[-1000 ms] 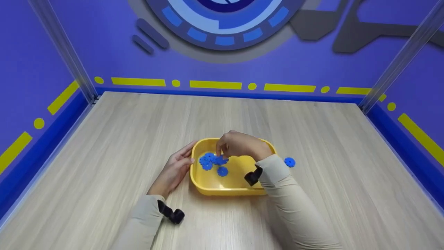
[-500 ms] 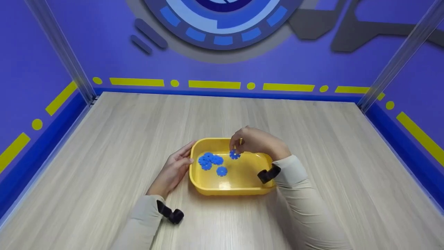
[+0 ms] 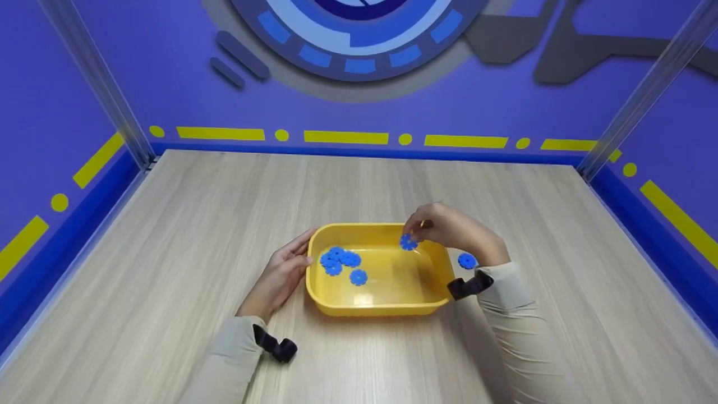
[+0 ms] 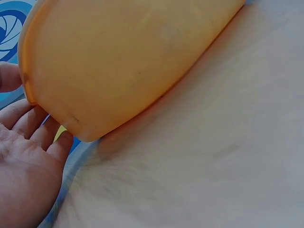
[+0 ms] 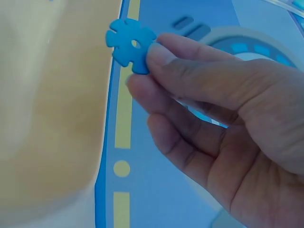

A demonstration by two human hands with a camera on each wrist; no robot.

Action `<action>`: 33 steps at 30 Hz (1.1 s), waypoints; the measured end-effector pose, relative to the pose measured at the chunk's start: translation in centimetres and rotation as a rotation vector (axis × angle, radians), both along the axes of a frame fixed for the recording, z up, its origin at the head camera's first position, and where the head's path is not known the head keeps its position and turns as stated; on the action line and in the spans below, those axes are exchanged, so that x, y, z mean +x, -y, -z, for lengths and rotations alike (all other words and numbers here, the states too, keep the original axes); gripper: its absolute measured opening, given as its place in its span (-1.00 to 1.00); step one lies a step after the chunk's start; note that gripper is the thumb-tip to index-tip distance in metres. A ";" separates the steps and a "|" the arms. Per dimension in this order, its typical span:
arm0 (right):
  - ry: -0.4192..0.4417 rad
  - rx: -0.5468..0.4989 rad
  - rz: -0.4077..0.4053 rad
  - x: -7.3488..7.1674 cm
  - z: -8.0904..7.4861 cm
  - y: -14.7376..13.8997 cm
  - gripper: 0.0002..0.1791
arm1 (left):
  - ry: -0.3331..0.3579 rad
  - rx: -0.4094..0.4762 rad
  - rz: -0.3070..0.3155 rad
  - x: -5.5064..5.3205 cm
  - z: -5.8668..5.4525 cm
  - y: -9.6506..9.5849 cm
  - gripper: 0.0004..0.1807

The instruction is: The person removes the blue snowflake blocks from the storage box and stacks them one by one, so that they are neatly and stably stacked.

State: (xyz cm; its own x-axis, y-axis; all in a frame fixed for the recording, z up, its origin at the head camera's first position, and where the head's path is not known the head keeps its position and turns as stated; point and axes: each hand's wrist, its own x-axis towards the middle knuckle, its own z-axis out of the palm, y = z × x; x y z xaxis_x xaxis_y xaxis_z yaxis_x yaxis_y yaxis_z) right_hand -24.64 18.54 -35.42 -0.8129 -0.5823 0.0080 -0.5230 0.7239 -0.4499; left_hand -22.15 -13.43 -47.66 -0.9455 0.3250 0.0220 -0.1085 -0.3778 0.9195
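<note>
My right hand (image 3: 461,229) pinches a blue notched plastic disc (image 5: 127,43) between thumb and fingers; a small hole shows at its centre. The hand is over the right back part of a yellow plastic bin (image 3: 370,308). My left hand (image 3: 279,279) holds the bin's left side, thumb at the rim and fingers along the outside wall. In the left wrist view the bin's side (image 4: 118,61) fills the top. Several more blue discs (image 3: 336,255) lie overlapping at the bin's left, with a single disc (image 3: 358,277) just in front of them.
Another blue disc (image 3: 466,261) lies on the wood-grain table (image 3: 235,196), just right of the bin and close to my right wrist. Blue panels with yellow dashes (image 3: 346,137) wall off the back and both sides of the table.
My right hand has lifted one blue disc off the pile and carried it rightward across the bin. The left hand stays in place at the bin's side.
</note>
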 end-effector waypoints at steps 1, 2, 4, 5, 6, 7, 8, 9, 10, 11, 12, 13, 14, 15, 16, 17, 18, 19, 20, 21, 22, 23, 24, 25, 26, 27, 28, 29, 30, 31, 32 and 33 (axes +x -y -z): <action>-0.008 -0.009 0.004 0.0 0.1 -0.3 -0.84 | 0.000 0.000 0.000 0.0 0.0 0.0 -0.26; -0.015 -0.019 0.010 0.1 0.1 -0.7 -0.83 | 0.000 0.000 0.000 0.1 0.0 0.0 -0.26; -0.040 -0.039 0.015 0.2 0.3 -1.4 -0.83 | 0.000 -0.001 -0.001 0.1 0.0 0.0 -0.26; -0.042 -0.046 0.028 0.2 0.4 -1.7 -0.82 | -0.001 -0.003 -0.001 0.1 0.0 0.0 -0.26; -0.046 -0.050 0.042 0.3 0.5 -2.0 -0.82 | 0.000 -0.004 -0.003 0.1 0.0 0.0 -0.27; -0.051 -0.054 0.055 0.4 0.6 -2.3 -0.82 | 0.001 -0.006 -0.004 0.0 0.0 0.0 -0.27; -0.057 -0.059 0.065 0.5 0.8 -2.6 -0.82 | 0.002 -0.007 -0.005 0.0 0.0 0.0 -0.27; -0.066 -0.066 0.073 0.6 0.9 -2.9 -0.82 | 0.001 -0.012 -0.006 0.0 0.1 0.0 -0.27; -0.074 -0.075 0.077 0.6 1.1 -3.2 -0.82 | 0.003 -0.014 -0.007 -0.1 0.1 0.0 -0.26; -0.081 -0.083 0.087 0.7 1.2 -3.5 -0.82 | 0.004 -0.016 -0.007 -0.1 0.1 0.0 -0.26; -0.093 -0.091 0.093 0.8 1.4 -3.8 -0.83 | 0.005 -0.016 -0.008 -0.1 0.1 0.0 -0.26; -0.103 -0.100 0.100 0.9 1.5 -4.1 -0.83 | 0.004 -0.016 -0.007 -0.1 0.1 0.0 -0.26; -0.112 -0.111 0.107 0.9 1.6 -4.4 -0.83 | 0.007 -0.017 -0.008 -0.1 0.1 0.0 -0.26; -0.122 -0.123 0.113 1.0 1.8 -4.7 -0.83 | 0.008 -0.016 -0.011 -0.1 0.1 0.0 -0.26; -0.129 -0.134 0.121 1.0 1.9 -4.9 -0.83 | 0.012 -0.011 -0.013 -0.1 0.1 0.0 -0.26; -0.133 -0.141 0.132 1.1 2.0 -5.2 -0.83 | 0.015 -0.010 -0.016 -0.1 0.1 0.0 -0.26; -0.140 -0.148 0.136 1.1 2.2 -5.5 -0.83 | 0.019 -0.010 -0.018 -0.1 0.1 0.0 -0.26; -0.143 -0.152 0.148 1.2 2.3 -5.8 -0.82 | 0.025 -0.012 -0.021 0.0 0.1 0.0 -0.26; -0.144 -0.155 0.160 1.3 2.4 -6.1 -0.82 | 0.026 -0.014 -0.022 0.0 0.0 0.0 -0.26; -0.145 -0.154 0.174 1.3 2.6 -6.4 -0.81 | 0.027 -0.016 -0.023 0.0 0.0 -0.1 -0.26; -0.142 -0.152 0.191 1.4 2.7 -6.6 -0.81 | 0.027 -0.018 -0.023 0.0 0.0 -0.1 -0.26; -0.139 -0.150 0.209 1.5 2.9 -6.9 -0.80 | 0.028 -0.021 -0.023 0.0 0.0 -0.1 -0.26; -0.135 -0.150 0.228 1.5 3.0 -7.2 -0.80 | 0.029 -0.022 -0.022 0.1 0.0 -0.1 -0.26; -0.128 -0.152 0.249 1.6 3.2 -7.4 -0.80 | 0.030 -0.023 -0.023 0.1 0.0 -0.1 -0.26; -0.123 -0.158 0.263 1.7 3.3 -7.6 -0.80 | 0.026 -0.026 -0.023 0.1 0.0 -0.1 -0.26; -0.120 -0.164 0.276 1.7 3.4 -7.9 -0.80 | 0.029 -0.026 -0.024 0.1 0.0 -0.1 -0.26; -0.118 -0.170 0.288 1.8 3.6 -8.1 -0.80 | 0.026 -0.022 -0.021 0.1 0.0 0.0 -0.26; -0.115 -0.177 0.300 1.8 3.7 -8.3 -0.81 | 0.024 -0.017 -0.019 0.1 0.0 0.0 -0.26; -0.113 -0.182 0.308 1.9 3.9 -8.6 -0.81 | 0.019 -0.015 -0.016 0.1 0.0 0.0 -0.26; -0.109 -0.187 0.316 1.9 4.1 -8.8 -0.82 | 0.012 -0.013 -0.012 0.1 0.0 0.0 -0.26; -0.102 -0.191 0.327 1.9 4.3 -9.0 -0.82 | 0.006 -0.008 -0.008 0.1 0.0 0.0 -0.25; -0.091 -0.194 0.340 1.9 4.5 -9.2 -0.82 | 0.004 -0.002 -0.005 0.0 0.0 0.0 -0.25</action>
State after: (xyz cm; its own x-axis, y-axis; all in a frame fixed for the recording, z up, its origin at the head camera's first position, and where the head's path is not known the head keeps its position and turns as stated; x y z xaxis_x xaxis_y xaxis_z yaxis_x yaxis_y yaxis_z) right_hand -22.71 27.77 -39.91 -0.9499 -0.2611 0.1719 -0.3123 0.7685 -0.5584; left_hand -22.10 -13.43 -47.63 -0.9472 0.3201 0.0175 -0.1104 -0.3768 0.9197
